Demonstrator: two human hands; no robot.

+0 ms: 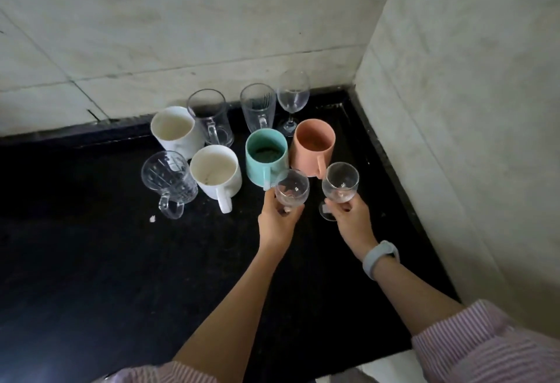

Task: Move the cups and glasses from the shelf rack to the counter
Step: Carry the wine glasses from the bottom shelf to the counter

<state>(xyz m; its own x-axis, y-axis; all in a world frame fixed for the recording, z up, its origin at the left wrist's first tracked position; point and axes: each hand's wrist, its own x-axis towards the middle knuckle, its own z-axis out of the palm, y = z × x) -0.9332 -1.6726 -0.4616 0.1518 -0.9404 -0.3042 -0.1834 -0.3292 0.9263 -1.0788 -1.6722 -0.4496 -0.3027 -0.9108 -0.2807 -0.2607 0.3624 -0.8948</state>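
My left hand (277, 220) grips a clear wine glass (291, 190) by its lower bowl, just in front of the teal mug (266, 157). A second wine glass (340, 184) is held the same way in my right hand (353, 219), its foot showing near the black counter (91, 261), in front of the pink mug (313, 148). Standing on the counter behind are two white mugs (215, 173) (175, 129), several clear glass mugs (168, 181) (210, 116) (258, 107) and one more wine glass (292, 99). The shelf rack is out of view.
Pale marble walls (212, 19) close the counter at the back and on the right (469, 110), forming a corner. A small white crumb (152, 218) lies on the dark counter left of my hands. A grey band sits on my right wrist (380, 258).
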